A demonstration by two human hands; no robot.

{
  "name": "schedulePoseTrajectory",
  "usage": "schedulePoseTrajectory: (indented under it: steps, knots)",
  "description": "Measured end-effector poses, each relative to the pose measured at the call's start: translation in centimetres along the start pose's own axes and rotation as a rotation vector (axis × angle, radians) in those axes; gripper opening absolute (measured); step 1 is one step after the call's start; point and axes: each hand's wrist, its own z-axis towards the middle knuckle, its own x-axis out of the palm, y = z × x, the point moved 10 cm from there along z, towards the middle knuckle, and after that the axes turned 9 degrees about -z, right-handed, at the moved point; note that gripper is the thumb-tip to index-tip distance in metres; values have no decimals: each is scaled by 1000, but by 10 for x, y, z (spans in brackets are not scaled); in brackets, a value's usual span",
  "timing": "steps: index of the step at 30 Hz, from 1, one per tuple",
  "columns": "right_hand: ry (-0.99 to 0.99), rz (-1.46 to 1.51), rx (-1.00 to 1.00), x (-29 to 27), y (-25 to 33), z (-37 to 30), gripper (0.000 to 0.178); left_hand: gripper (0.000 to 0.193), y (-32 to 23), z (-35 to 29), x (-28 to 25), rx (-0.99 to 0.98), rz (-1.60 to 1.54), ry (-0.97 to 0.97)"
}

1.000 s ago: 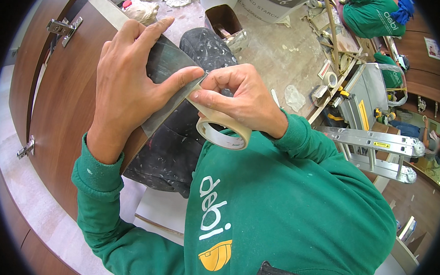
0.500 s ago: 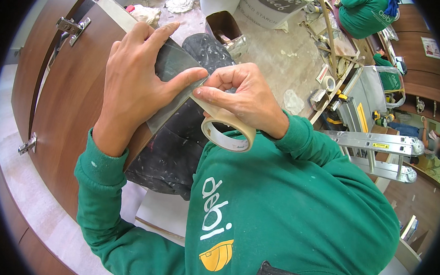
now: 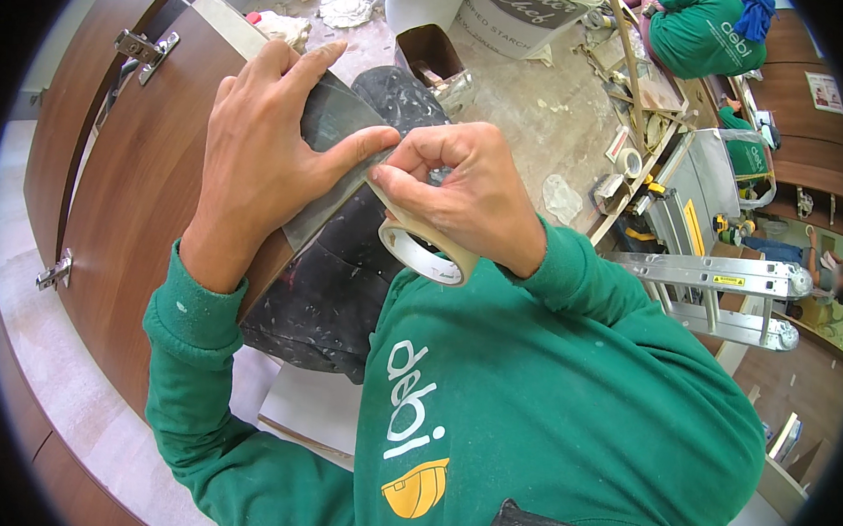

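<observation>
The left hand [image 3: 262,166] lies flat, fingers spread, on a grey strip [image 3: 328,178] at the edge of the brown wooden panel [image 3: 146,190]. Just beside it, the right hand [image 3: 461,191] pinches the pulled end of a tape roll [image 3: 426,249], which hangs against that palm, off the panel's edge.

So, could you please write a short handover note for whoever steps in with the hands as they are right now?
Left hand: flat on the grey strip, pressing it against the brown wooden panel.
Right hand: fingers pinch the tape end at the strip's edge; the tape roll hangs under the hand.
Done: a short length of tape is pulled off the roll and reaches the strip.
Left: the tape is uncut and not yet pressed down along the strip.
</observation>
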Motion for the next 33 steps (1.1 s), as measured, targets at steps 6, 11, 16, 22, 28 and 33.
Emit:
schedulePoseTrajectory:
  steps: [6, 11, 16, 22, 28, 33]
  knots:
    - [28, -61, 49, -1, -3, -2, 17, 77, 0, 0, 0, -10, -3, 5]
    - [-21, -10, 75, 1, -8, -3, 14, 76, 0, 0, 0, -8, -2, 11]
    - [-36, -55, 34, 2, 3, -3, 10, 75, 0, 0, 0, -20, -12, 15]
    - [-80, -132, -55, 0, 11, -2, 7, 75, 1, -1, 0, -5, -4, 5]
    - [-142, -279, -138, -1, 16, -4, 6, 76, 1, 0, 0, -7, 3, 5]
    - [-134, -377, -283, 8, 39, -10, 10, 76, 1, 1, 0, -17, -6, 21]
